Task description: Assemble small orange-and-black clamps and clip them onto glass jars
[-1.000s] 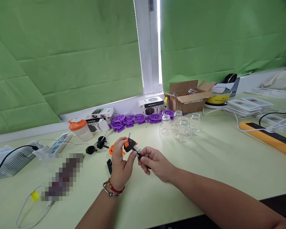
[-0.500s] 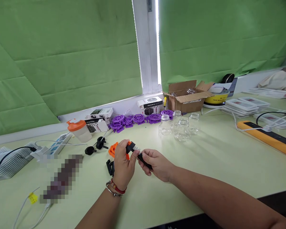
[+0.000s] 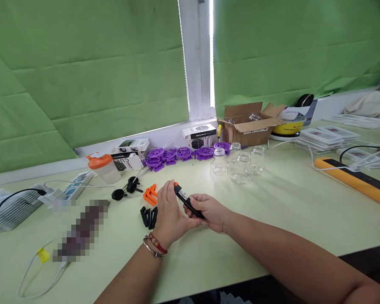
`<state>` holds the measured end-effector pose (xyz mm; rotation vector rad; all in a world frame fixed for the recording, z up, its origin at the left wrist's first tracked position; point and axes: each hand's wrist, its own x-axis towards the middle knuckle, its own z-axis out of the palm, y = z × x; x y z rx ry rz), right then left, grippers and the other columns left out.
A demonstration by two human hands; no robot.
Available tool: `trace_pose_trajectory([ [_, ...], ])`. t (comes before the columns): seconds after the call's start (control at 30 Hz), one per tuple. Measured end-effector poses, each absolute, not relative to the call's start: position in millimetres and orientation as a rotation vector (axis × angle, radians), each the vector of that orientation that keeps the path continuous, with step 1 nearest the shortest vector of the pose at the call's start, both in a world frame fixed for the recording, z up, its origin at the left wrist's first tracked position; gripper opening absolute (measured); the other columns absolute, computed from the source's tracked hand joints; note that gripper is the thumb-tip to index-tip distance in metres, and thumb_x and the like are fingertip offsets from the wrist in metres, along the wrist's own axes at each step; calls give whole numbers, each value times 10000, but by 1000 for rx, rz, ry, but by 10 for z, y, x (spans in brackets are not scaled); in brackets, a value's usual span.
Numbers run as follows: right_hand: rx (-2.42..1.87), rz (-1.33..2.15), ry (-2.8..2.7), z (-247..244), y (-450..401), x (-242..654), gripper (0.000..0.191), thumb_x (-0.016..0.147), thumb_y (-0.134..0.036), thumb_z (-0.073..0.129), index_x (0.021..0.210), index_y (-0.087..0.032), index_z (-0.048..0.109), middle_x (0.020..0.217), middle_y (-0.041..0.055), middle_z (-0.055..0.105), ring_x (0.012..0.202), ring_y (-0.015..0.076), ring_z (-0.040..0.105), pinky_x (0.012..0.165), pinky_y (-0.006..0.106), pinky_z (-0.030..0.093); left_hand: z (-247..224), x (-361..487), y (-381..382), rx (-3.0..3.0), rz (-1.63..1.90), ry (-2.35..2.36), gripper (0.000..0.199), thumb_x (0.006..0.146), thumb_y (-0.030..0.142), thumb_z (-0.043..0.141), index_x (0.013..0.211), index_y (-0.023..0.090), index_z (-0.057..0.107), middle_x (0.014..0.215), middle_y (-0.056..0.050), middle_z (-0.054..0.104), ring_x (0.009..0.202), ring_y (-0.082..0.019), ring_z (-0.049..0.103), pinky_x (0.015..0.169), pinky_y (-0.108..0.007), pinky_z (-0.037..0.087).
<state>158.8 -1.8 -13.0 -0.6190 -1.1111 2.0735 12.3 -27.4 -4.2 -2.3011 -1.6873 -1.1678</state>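
Note:
A slim black tool (image 3: 186, 201) with a silver middle and an orange tip lies tilted between my hands; its exact kind is unclear. My right hand (image 3: 210, 210) grips its lower black part between thumb and fingers. Spanning its length is my left hand (image 3: 172, 211), fingers by the orange tip and thumb stretched to the lower end. Just left of that hand lie orange angled pieces (image 3: 150, 194) and several short black pieces (image 3: 149, 218), partly hidden by it. Black round parts with thin rods (image 3: 133, 185) rest farther left.
Behind are purple round plastic parts (image 3: 183, 153), glass jars (image 3: 241, 169), an open cardboard box (image 3: 250, 135) and an orange-lidded shaker (image 3: 104, 166). A yellow power strip (image 3: 351, 179) with cables is at right. At left are a white power strip (image 3: 79, 185) and a blurred-out object (image 3: 82, 232).
The tool's two parts, angled apart with thin metal pieces showing between them, now form one straight length. My left thumb has moved from the middle to the lower end.

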Motion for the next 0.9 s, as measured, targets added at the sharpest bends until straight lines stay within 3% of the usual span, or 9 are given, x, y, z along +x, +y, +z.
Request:
trace_pose_trajectory([
  [0.37, -738, 2130, -974, -185, -50, 1538, 328, 721, -449, 692, 726, -148, 560, 631, -12, 530, 454, 62, 412, 330, 191, 123, -88, 218, -310, -2251, -1150, -1828, 1198, 408, 536, 769, 1365, 58, 228, 1315, -243, 356, 1267, -449, 291, 1008, -615, 275],
  [0.47, -797, 2118, -917, -205, -55, 1523, 315, 709, -431, 706, 741, -142, 584, 642, -4, 551, 493, 72, 461, 359, 180, 212, -81, 228, -308, -2241, -1094, -1880, 1199, 400, 545, 761, 1351, 40, 232, 1304, -245, 360, 1258, -440, 301, 1024, -603, 267],
  [0.6, -840, 2088, -880, -210, -58, 1510, 296, 699, -407, 722, 736, -135, 610, 692, 15, 603, 606, 97, 537, 535, 212, 394, -72, 232, -306, -2240, -1058, -1936, 1185, 389, 543, 761, 1332, 38, 248, 1292, -234, 368, 1243, -417, 325, 1029, -569, 294],
  [0.9, -820, 2100, -893, -162, -66, 1503, 353, 644, -441, 764, 739, -131, 626, 710, 14, 616, 644, 104, 534, 662, 250, 400, -101, 239, -330, -2236, -1142, -1932, 1087, 433, 486, 740, 1322, 86, 258, 1277, -206, 375, 1237, -404, 337, 1019, -572, 305],
])
